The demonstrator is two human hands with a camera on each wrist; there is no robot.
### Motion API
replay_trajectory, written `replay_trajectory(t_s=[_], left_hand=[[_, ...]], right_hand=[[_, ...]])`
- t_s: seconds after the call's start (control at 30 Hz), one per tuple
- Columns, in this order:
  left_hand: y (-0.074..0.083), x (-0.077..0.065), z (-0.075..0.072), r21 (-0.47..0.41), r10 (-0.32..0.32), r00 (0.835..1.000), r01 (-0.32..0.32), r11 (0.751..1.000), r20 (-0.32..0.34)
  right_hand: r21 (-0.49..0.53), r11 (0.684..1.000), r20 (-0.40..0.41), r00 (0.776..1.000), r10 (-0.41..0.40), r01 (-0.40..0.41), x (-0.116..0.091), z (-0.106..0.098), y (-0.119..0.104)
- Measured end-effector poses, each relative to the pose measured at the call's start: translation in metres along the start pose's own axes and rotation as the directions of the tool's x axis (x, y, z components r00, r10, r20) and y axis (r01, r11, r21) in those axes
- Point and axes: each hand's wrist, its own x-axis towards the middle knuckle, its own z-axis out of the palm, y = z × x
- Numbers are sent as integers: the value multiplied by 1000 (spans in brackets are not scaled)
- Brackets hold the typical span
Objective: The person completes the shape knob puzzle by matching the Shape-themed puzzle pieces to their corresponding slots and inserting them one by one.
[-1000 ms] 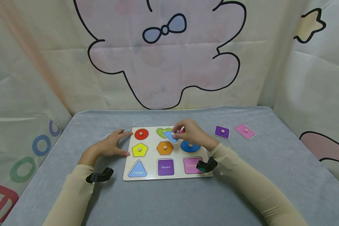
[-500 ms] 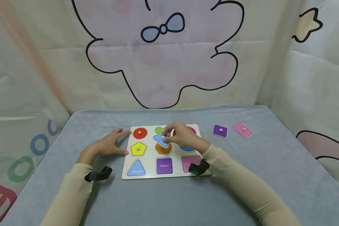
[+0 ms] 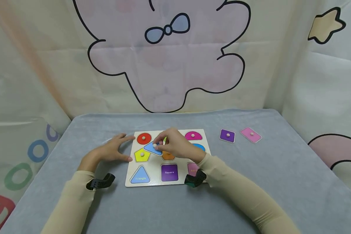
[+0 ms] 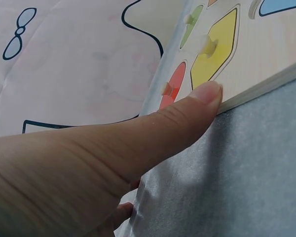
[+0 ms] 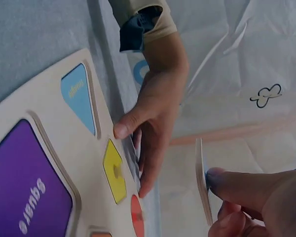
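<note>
My right hand (image 3: 175, 144) pinches blue triangular wooden piece (image 3: 150, 148), shifted leftward; left hand (image 3: 112, 149) unclenched, unmoved against pale wooden board (image 3: 155, 167).

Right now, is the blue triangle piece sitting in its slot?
No, the right hand holds the blue triangle piece above the board, away from the "Triangle" slot.

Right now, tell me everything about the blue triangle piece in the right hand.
The blue triangle piece is a thin, flat plate with a blue face, a pale edge that looks wooden and a small, rounded, pale knob. The right hand pinches it by the knob, holding it in the air above the puzzle board, away from the Triangle recess.
</note>
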Motion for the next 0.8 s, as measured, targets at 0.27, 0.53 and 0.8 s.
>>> replay_trajectory(t_s=[0.27, 0.53, 0.8], left_hand=[[-3, 0, 2, 7, 32, 999, -32, 999, -5], [-5, -3, 2, 6, 59, 998, -59, 998, -14], [-3, -7, 1, -4, 67, 998, -67, 998, -11]], right_hand=[[-98, 995, 32, 999, 11, -8, -1, 34, -9], [-149, 989, 114, 993, 5, 12, -3, 54, -10], [-150, 986, 173, 984, -42, 68, -4, 59, -9]])
